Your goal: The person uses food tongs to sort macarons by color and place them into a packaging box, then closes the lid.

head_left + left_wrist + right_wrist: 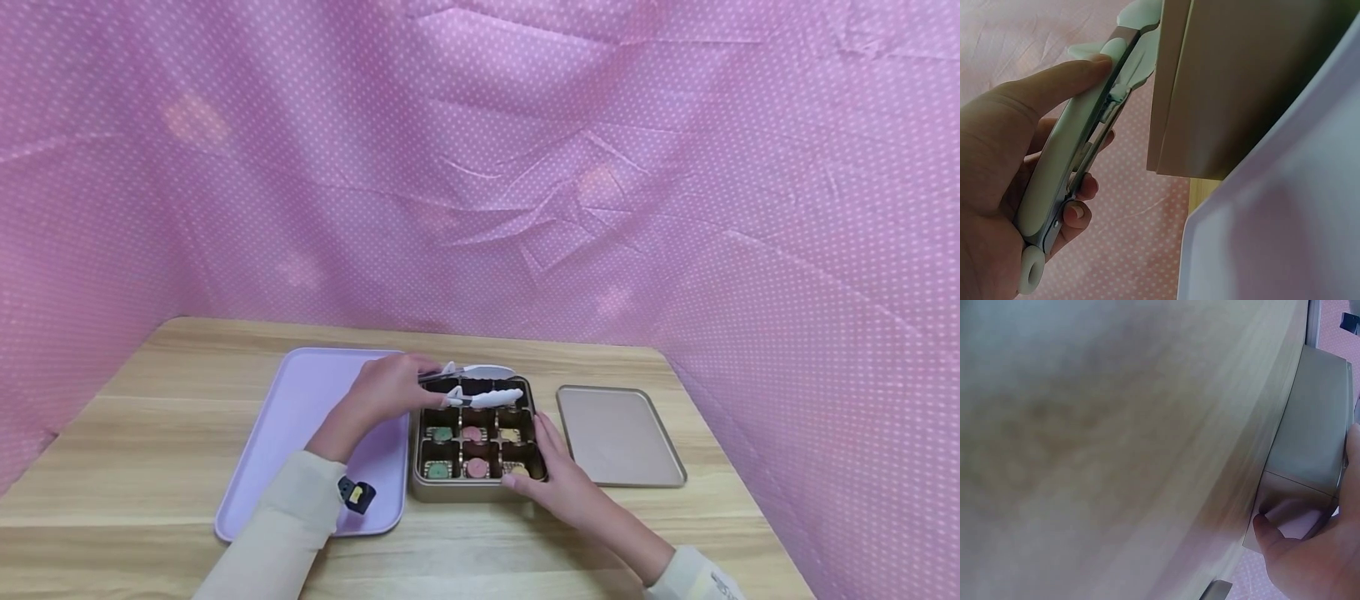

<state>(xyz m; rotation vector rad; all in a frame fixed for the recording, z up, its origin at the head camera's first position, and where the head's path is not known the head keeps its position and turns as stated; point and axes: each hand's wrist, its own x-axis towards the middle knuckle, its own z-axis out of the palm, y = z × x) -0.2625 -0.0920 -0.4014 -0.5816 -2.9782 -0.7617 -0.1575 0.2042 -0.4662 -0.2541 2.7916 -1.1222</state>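
Observation:
In the head view my left hand (390,385) holds a pair of tongs (491,398) with pale scalloped tips, their two arms apart. The tips hang over the back row of a gold tin box (472,493). In the left wrist view, thumb and fingers wrap the pale handles of the tongs (1063,156) beside the box wall. Round green (439,472), pink (476,467) and yellow (510,435) pieces lie in the box's front and middle compartments. The tongs partly hide the dark back row. My right hand (564,483) holds the box's front right corner, thumb at the front rim, fingers along the side.
A lilac tray (300,392) lies left of the box, under my left forearm. The flat metal lid (621,437) lies to the right on the wooden table (135,467). Pink dotted cloth (480,167) hangs behind and along both sides.

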